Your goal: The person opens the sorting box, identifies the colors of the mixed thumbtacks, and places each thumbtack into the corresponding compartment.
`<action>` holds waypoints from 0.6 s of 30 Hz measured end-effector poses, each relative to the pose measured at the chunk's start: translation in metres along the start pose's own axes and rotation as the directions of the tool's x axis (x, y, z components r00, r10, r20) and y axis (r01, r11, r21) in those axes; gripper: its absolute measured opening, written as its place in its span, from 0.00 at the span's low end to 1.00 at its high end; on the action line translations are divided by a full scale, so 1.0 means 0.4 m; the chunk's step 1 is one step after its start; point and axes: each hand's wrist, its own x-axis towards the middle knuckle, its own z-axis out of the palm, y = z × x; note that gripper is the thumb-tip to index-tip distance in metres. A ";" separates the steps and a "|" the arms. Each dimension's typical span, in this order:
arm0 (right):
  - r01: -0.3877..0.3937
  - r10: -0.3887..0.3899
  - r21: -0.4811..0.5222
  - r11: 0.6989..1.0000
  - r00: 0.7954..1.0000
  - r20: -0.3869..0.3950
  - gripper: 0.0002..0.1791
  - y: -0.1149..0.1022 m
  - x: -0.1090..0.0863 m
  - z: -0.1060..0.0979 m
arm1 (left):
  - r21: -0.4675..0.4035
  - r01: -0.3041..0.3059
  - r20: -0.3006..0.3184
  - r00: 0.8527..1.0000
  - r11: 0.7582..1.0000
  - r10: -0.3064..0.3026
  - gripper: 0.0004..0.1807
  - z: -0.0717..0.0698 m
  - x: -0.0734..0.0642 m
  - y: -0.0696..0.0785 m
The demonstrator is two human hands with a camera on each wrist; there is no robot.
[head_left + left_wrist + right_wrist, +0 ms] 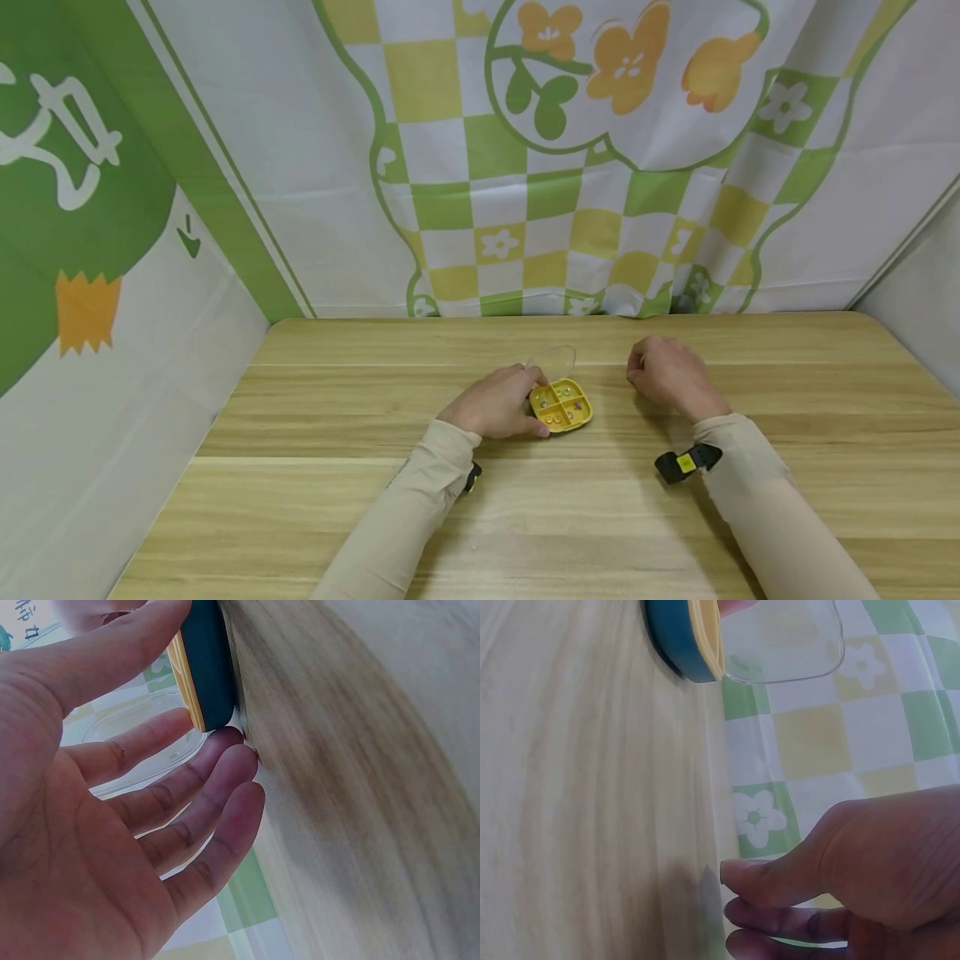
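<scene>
A small yellow pill box (561, 406) with four compartments stands on the table, its clear lid (552, 362) raised at the back. Small ring-like or bead-like pieces lie in its compartments. From the side, the box has a dark teal base (208, 664). My left hand (504, 402) holds the box's left side between thumb and index finger, the other fingers stretched below. To the right of the box and apart from it, my right hand (671, 377) is low over the table with bent fingers. Its thumb and fingertips (742, 879) are close together; nothing shows between them.
The wood-grain table (315, 500) reaches back to a checked, flowered curtain (517, 208). Another printed cloth (112, 333) hangs along the left side. A black strap (686, 463) is around the right wrist.
</scene>
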 end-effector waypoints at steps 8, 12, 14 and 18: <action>-0.010 0.010 0.001 1.000 1.000 0.001 0.06 -0.008 -0.002 -0.007 | -0.004 -0.004 -0.002 1.000 1.000 0.004 0.35 0.001 0.001 -0.002; -0.003 0.003 0.003 1.000 1.000 0.002 0.05 -0.012 -0.003 -0.009 | -0.004 -0.005 -0.002 1.000 1.000 0.005 0.35 0.000 0.001 -0.002; 0.003 -0.003 0.004 1.000 1.000 -0.001 0.05 -0.013 -0.003 -0.010 | -0.005 -0.004 -0.002 1.000 1.000 0.004 0.35 0.000 0.001 -0.001; 0.020 -0.019 0.012 1.000 1.000 -0.013 0.05 -0.017 -0.005 -0.012 | -0.004 -0.006 -0.003 1.000 1.000 0.006 0.35 0.000 0.001 -0.002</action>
